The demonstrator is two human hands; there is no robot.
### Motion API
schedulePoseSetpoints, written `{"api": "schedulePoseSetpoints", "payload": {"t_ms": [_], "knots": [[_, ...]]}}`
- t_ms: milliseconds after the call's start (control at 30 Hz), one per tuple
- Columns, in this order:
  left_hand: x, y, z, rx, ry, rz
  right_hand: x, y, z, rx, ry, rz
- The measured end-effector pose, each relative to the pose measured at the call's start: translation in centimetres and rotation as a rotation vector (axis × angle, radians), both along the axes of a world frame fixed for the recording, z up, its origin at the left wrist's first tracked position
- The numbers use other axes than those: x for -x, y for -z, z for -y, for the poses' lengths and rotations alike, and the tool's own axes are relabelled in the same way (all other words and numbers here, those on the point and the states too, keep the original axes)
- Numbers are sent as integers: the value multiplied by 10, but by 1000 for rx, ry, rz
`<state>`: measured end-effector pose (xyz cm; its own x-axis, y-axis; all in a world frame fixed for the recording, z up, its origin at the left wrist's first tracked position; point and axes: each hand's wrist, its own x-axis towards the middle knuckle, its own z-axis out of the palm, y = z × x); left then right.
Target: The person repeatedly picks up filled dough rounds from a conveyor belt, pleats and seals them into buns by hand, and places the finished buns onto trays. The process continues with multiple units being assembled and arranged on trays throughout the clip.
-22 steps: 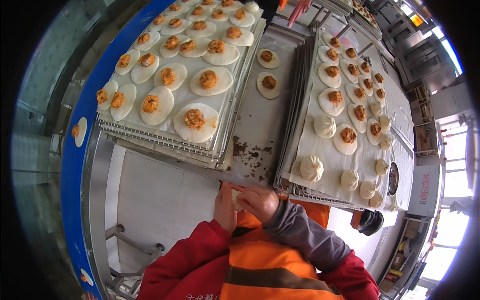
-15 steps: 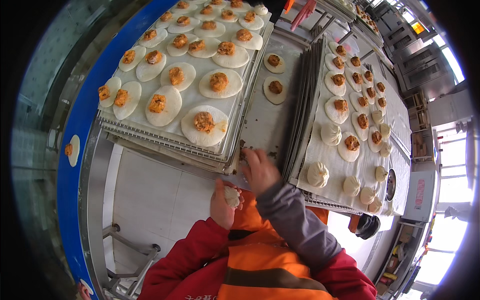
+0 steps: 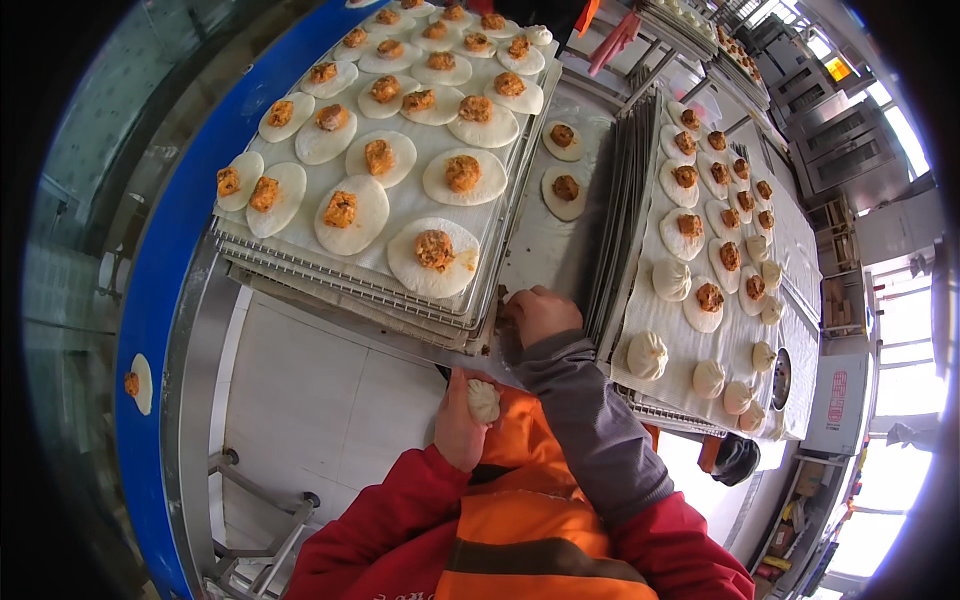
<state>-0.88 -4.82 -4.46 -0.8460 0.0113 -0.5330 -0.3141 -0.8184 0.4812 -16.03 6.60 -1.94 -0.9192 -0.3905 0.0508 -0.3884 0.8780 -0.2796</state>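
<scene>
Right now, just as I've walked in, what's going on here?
A person holds a pleated bun in the left hand. The right hand is at the metal surface between two tray stacks; what its fingers touch is unclear. The left tray holds mostly open dough rounds with filling; the right tray holds both open rounds and closed buns.

I saw the head-worn fisheye camera facing steeply down, close above the brown-striped orange cloth apron [image 3: 535,517].

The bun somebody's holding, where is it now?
In the head view's lower middle, the pleated bun is in the left hand, below the near right corner of the left tray.
</scene>
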Motion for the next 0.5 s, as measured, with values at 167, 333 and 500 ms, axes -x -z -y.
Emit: {"api": "schedulePoseSetpoints", "payload": {"t_ms": [167,333,500], "knots": [[13,-22,-5,-22,-43,-75,-17,-16,1,288,83,93],[16,-47,-18,40,-92,-98,-70,-46,-20,987,39,525],[9,-71,-32,83,-83,-156,-95,-66,-40,1032,-21,527]]}}
